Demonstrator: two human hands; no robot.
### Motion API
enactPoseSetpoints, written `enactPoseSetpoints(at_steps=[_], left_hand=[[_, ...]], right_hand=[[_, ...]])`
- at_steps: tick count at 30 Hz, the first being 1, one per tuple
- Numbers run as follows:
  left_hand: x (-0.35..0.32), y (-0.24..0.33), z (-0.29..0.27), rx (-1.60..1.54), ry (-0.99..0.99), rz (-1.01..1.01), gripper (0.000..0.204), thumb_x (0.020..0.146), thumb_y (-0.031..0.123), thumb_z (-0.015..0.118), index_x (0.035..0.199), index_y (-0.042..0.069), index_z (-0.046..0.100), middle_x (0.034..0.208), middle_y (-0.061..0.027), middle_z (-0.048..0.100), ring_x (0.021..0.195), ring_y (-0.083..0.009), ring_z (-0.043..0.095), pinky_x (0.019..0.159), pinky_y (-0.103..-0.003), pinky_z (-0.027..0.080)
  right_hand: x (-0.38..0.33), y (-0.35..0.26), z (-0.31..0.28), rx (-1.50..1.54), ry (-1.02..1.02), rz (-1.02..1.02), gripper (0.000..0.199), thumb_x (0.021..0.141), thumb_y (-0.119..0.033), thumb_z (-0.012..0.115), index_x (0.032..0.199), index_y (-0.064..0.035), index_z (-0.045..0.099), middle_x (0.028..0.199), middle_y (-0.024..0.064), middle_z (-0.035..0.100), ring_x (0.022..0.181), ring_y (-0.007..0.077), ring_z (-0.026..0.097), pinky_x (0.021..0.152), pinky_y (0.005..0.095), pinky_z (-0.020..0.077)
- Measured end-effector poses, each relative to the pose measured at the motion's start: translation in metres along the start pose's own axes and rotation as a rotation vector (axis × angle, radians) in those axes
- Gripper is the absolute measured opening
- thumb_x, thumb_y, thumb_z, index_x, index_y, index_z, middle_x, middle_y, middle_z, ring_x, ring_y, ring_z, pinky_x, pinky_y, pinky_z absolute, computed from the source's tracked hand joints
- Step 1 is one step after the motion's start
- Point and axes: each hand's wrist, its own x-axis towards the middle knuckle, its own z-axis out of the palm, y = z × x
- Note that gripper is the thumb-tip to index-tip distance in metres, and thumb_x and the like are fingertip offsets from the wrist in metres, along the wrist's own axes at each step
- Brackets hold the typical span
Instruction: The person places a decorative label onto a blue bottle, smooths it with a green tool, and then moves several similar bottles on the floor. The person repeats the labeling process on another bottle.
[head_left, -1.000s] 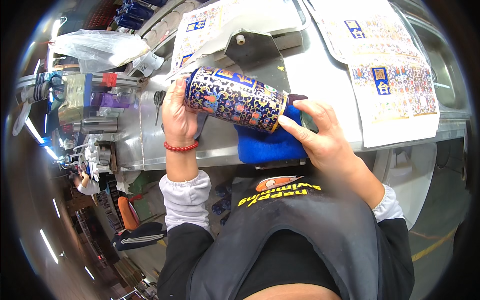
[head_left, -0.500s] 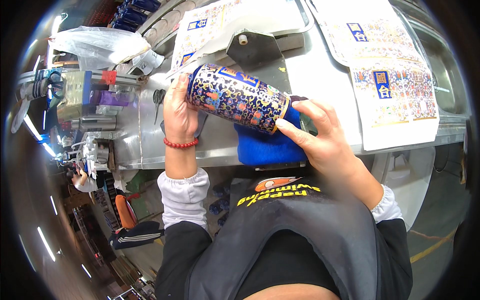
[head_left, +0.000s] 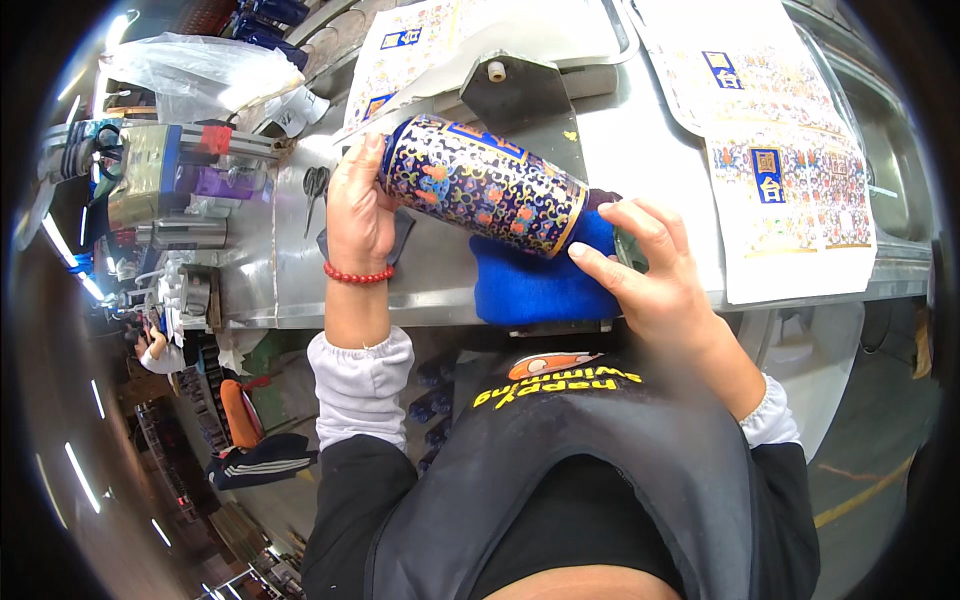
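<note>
A dark blue bottle (head_left: 487, 187) with a floral decal wrapped round its body lies tilted across the air above the bench, its right end lower. My left hand (head_left: 358, 205), with a red bead bracelet at the wrist, is closed on its left end; the fingers behind are hidden. At the lower right end, my right hand (head_left: 650, 262) has its thumb and fingers apart, the thumb tip beside the bottle's edge. Whether it touches is hard to tell. Beneath the bottle sits a blue cloth pad (head_left: 535, 285) at the bench's front edge.
Printed decal sheets (head_left: 800, 255) lie on the right of the metal bench (head_left: 255, 285), others at the back. A dark metal bracket (head_left: 520, 95) stands behind the bottle. Scissors (head_left: 315, 185), a plastic bag (head_left: 190, 75) and a purple container (head_left: 225, 182) are on the left.
The bottle has shifted slightly right and up in view, with its decal turned a little away. My right thumb has slipped from the decal's lower edge to beside the bottle's end.
</note>
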Motion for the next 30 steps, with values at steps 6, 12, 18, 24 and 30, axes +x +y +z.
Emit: enactPoseSetpoints(at_steps=[6, 12, 18, 24, 30], left_hand=[[-0.003, 0.000, -0.009, -0.015, -0.049, -0.013, 0.038, 0.110, 0.025, 0.046, 0.132, -0.004, 0.056, 0.126, -0.0144, 0.068, 0.110, -0.0218, 0.068, 0.094, -0.037, 0.057], [-0.010, -0.002, -0.007, -0.003, 0.058, -0.022, 0.038, 0.109, 0.025, 0.048, 0.133, -0.003, 0.056, 0.127, -0.0153, 0.067, 0.111, -0.0236, 0.068, 0.095, -0.040, 0.057], [-0.017, 0.004, -0.002, 0.048, 0.033, 0.040, 0.029, 0.105, 0.026, 0.059, 0.120, 0.002, 0.061, 0.106, -0.0098, 0.072, 0.092, -0.0158, 0.071, 0.079, -0.030, 0.060], [-0.033, 0.021, 0.004, 0.189, 0.028, 0.104, 0.025, 0.100, 0.023, 0.067, 0.116, 0.004, 0.064, 0.093, 0.0013, 0.067, 0.074, -0.0029, 0.057, 0.065, -0.020, 0.045], [-0.077, 0.030, 0.049, 0.350, 0.185, 0.416, 0.018, 0.095, 0.014, 0.073, 0.107, 0.002, 0.068, 0.087, 0.0039, 0.063, 0.069, -0.0015, 0.048, 0.061, -0.018, 0.038]], right_hand=[[0.003, 0.003, 0.001, 0.005, -0.022, 0.051, 0.053, 0.076, -0.001, 0.067, 0.127, -0.0135, 0.068, 0.132, 0.0141, 0.055, 0.119, 0.0343, 0.054, 0.098, 0.0427, 0.0465], [0.005, 0.003, 0.001, 0.063, -0.022, 0.114, 0.055, 0.074, 0.005, 0.066, 0.128, -0.0099, 0.067, 0.130, 0.0152, 0.055, 0.118, 0.0370, 0.054, 0.101, 0.0459, 0.0454], [0.004, 0.006, -0.001, 0.067, -0.013, 0.106, 0.057, 0.072, 0.008, 0.066, 0.127, -0.0078, 0.067, 0.128, 0.0167, 0.055, 0.117, 0.0377, 0.054, 0.102, 0.0466, 0.0451], [-0.001, 0.010, 0.005, 0.134, -0.011, 0.207, 0.058, 0.073, 0.012, 0.064, 0.128, -0.0060, 0.067, 0.126, 0.0174, 0.057, 0.115, 0.0374, 0.055, 0.099, 0.0452, 0.0465], [-0.001, 0.004, -0.004, 0.298, -0.024, 0.282, 0.053, 0.085, 0.016, 0.059, 0.133, -0.0040, 0.065, 0.131, 0.0168, 0.056, 0.111, 0.0275, 0.056, 0.084, 0.0331, 0.0510]])
